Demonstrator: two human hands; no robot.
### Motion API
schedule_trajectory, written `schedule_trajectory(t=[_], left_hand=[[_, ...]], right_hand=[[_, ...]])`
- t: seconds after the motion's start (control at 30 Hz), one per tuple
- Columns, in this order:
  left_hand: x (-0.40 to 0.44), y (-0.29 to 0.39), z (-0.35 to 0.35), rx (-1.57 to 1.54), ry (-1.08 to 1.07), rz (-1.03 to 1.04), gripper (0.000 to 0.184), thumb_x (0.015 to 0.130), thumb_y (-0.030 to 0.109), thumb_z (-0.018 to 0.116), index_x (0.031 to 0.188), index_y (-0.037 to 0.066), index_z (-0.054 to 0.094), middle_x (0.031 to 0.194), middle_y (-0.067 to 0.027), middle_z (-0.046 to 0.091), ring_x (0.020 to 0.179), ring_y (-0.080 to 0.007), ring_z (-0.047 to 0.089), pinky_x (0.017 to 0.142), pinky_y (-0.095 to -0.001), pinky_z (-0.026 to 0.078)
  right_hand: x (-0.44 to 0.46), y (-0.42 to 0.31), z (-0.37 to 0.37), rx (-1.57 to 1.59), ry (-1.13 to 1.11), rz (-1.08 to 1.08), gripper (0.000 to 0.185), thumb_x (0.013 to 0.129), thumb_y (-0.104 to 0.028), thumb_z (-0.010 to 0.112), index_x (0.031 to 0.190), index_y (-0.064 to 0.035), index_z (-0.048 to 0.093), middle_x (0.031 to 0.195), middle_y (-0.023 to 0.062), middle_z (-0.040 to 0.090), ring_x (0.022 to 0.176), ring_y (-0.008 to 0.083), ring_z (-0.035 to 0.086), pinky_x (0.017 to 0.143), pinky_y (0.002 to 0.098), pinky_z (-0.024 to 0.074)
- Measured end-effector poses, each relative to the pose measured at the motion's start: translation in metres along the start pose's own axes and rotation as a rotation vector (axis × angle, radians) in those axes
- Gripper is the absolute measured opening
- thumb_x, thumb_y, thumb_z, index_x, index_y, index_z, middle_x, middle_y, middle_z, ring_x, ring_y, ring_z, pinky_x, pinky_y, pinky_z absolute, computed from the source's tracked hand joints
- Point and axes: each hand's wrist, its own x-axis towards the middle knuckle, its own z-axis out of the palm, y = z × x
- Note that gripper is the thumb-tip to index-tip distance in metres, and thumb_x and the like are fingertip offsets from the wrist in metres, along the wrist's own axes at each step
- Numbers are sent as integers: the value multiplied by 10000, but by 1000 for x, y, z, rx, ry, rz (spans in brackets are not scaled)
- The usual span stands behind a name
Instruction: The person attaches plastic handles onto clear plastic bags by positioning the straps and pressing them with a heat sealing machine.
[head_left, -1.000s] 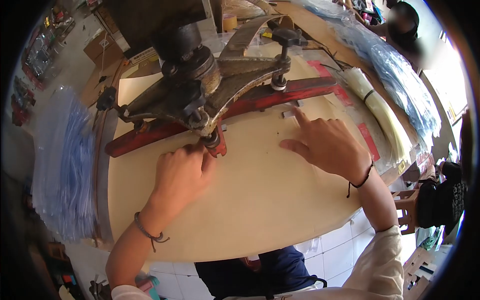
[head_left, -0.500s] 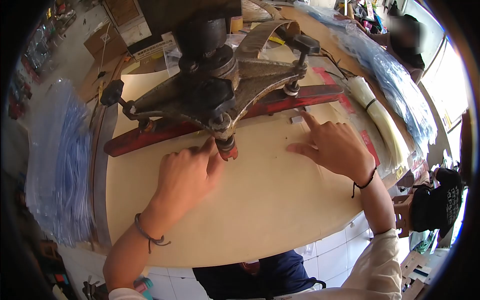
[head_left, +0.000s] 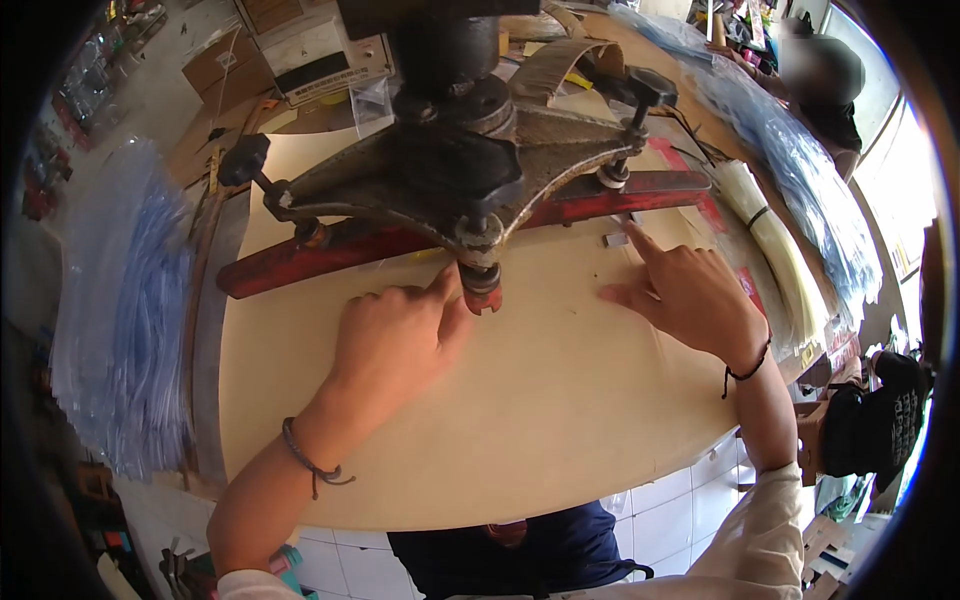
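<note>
My left hand point(head_left: 395, 335) rests on a large tan sheet point(head_left: 540, 420), its index finger and thumb apart, with the index tip beside the red-tipped foot point(head_left: 483, 295) of a metal press head point(head_left: 420, 180). That foot partly hides the fingertips. My right hand point(head_left: 695, 305) is on the sheet farther right, thumb and index finger spread, other fingers bent. Its index finger points at the long red bar point(head_left: 385, 243) under the press head, close to a small pale metal-looking block point(head_left: 615, 240). Neither hand visibly holds anything.
Stacked clear plastic strips point(head_left: 125, 320) lie at the left, and a long clear plastic bundle point(head_left: 780, 160) runs along the right. A pale strapped bundle point(head_left: 770, 240) lies nearer. Another person point(head_left: 825, 85) is at the back right. Cardboard boxes point(head_left: 228, 72) stand behind.
The camera view has shifted slightly, so the press head and both hands appear farther right. Against the tan sheet, the hands have hardly moved.
</note>
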Motion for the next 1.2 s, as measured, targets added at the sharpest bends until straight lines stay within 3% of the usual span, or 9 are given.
schedule_trajectory(t=[0.07,0.17,0.27,0.37,0.47,0.57,0.93,1.03,1.2], left_hand=[[0,0,3,-13,31,6,447,911,259,604,1313,67,644,534,-110,613,455,-310,618,484,-434,524],[-2,-3,4,-36,23,23,438,914,255,600,1303,62,658,519,-108,604,435,-298,607,465,-415,512],[-2,-1,4,-18,59,32,416,916,242,597,1267,35,684,494,-97,587,409,-267,593,441,-389,495],[0,5,-6,-51,-65,-58,279,902,196,614,1103,24,702,621,-138,649,535,-327,641,526,-441,519],[-1,5,-5,-42,-42,-41,367,908,192,607,1219,8,677,586,-126,632,490,-311,618,496,-426,502],[-2,3,0,-5,95,31,389,925,208,579,1230,2,704,454,-66,533,370,-233,543,410,-370,448],[-3,4,2,-7,78,-2,397,927,206,569,1248,10,697,511,-79,589,436,-243,592,457,-377,471],[-3,0,8,-14,201,46,351,928,214,590,1192,15,708,475,-72,556,391,-243,566,409,-369,448],[-4,0,10,-40,180,33,344,926,208,589,1182,17,716,482,-82,562,406,-248,581,417,-382,454]], right_hand=[[-3,-7,-6,-27,-36,25,757,919,-462,702,1463,15,482,888,172,725,805,348,678,734,452,503],[-11,-13,3,-48,291,-266,701,904,-381,730,1438,14,507,1261,208,653,1117,361,629,923,461,489],[-8,-10,12,-3,261,-266,672,893,-312,745,1427,19,509,1495,202,493,1331,383,501,1090,474,415],[-3,-7,20,12,223,-290,615,970,-350,653,1432,22,493,1486,234,500,1414,389,434,1172,466,360],[-2,-10,21,5,204,-290,610,1001,-366,609,1436,39,478,1503,250,478,1436,404,406,1189,468,339],[-1,-13,23,6,200,-282,619,1008,-359,596,1458,41,453,1523,255,453,1443,410,393,1189,472,336],[5,-20,21,-16,189,-260,598,1037,-366,544,1438,70,455,1505,279,461,1412,427,425,1175,486,358],[5,-24,18,-28,177,-250,596,1041,-368,536,1439,68,453,1506,273,463,1414,420,423,1183,490,349],[5,-22,16,-36,158,-245,597,1042,-371,533,1451,55,446,1519,253,459,1428,409,410,1196,494,330]])
